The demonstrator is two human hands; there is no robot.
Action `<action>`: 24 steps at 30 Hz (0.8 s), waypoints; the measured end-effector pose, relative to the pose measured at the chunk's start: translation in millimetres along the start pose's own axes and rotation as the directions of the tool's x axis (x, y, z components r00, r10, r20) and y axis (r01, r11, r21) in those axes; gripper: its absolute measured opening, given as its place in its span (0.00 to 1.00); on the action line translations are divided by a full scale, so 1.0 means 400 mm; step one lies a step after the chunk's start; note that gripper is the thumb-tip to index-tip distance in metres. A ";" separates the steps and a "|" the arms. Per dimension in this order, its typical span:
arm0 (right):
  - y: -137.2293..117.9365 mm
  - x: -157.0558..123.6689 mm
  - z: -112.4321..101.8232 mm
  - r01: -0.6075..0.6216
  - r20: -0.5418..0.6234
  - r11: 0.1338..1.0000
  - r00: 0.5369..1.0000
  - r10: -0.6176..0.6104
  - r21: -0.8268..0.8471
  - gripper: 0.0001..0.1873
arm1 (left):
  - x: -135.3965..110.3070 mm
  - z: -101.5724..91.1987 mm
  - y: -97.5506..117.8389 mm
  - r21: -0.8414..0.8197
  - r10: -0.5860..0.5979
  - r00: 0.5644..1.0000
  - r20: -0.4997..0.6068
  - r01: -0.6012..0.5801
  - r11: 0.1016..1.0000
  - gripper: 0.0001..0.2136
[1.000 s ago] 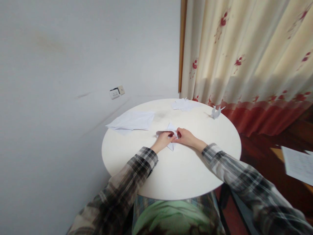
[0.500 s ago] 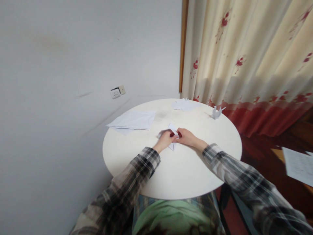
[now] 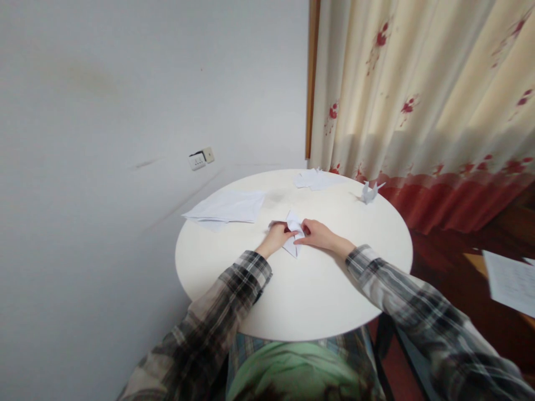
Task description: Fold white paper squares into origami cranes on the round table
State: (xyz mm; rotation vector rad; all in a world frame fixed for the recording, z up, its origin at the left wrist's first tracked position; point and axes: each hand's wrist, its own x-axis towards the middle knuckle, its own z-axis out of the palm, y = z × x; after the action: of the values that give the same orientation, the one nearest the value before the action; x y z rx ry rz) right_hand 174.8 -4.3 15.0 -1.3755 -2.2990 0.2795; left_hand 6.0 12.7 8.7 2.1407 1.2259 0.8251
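Observation:
A small folded sheet of white paper (image 3: 292,249) lies on the round white table (image 3: 301,301), with pointed corners showing at its far and near ends. My left hand (image 3: 276,236) grips its left side, thumb on top and fingers partly under a raised flap. From the right, my right hand (image 3: 318,233) pinches the paper's right edge between thumb and fingers. Parts of the folds are hidden behind both hands.
Several white sheets (image 3: 229,206) lie at the table's left. Smaller paper pieces (image 3: 313,179) rest at the back, and a folded paper crane (image 3: 368,192) stands at the right rim. A wall socket (image 3: 197,161) and a flowered curtain (image 3: 401,133) are beyond.
My left hand has shifted slightly left, away from the right hand, uncovering more of the folded paper's middle. My right hand stays nearly in place.

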 end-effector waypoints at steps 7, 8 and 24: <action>-0.005 0.002 -0.004 0.012 0.000 1.000 1.000 -0.012 0.003 0.23 | 0.002 0.014 -0.013 0.058 -0.025 0.992 -0.124 0.032 0.998 0.10; -0.005 0.002 -0.003 0.013 -0.001 1.000 1.000 -0.013 0.003 0.23 | 0.002 0.016 -0.014 0.039 -0.023 0.990 -0.136 0.029 0.999 0.11; -0.003 0.002 -0.003 0.020 0.007 1.000 1.000 -0.020 -0.001 0.23 | 0.005 0.013 -0.008 0.108 -0.015 0.993 -0.115 0.027 0.994 0.08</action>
State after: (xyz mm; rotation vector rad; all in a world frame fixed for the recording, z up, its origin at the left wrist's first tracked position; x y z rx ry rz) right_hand 174.2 -4.5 16.9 -1.3538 -2.3176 0.2771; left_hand 8.6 15.3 3.5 2.1889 1.3786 0.9006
